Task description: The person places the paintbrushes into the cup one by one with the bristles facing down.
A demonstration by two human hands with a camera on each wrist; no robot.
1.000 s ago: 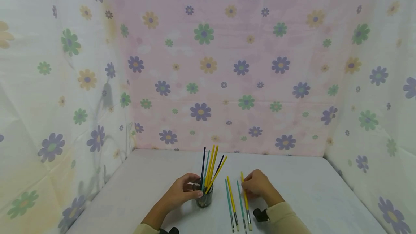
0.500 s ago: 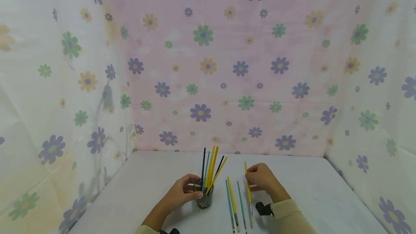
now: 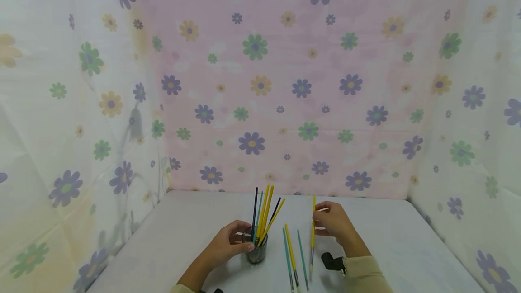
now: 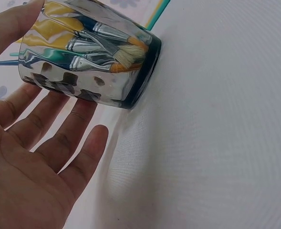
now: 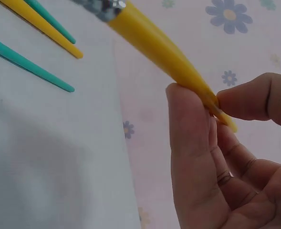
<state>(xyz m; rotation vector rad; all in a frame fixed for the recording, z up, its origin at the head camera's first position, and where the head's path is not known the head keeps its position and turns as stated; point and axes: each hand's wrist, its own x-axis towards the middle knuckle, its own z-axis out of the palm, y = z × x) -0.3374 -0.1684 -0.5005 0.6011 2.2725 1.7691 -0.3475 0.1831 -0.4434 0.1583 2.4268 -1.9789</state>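
A glass cup of brushes, handles up, stands on the table. My left hand holds it from the left, fingers behind and thumb in front; in the left wrist view the hand curves round the glass, bristles at its base. My right hand pinches a yellow brush, upright with bristles down. The right wrist view shows thumb and fingers of the hand on the yellow handle. Between the hands lie a yellow brush and two teal brushes, one nearest the right hand.
The white table meets a pink flowered cloth at the back. Pale flowered cloth also hangs on both sides, and a shadow falls on the left one.
My right hand has lifted the yellow brush off the table beside the others, moving it away from me and slightly right, and it now stands more upright. The left hand keeps its hold on the cup.
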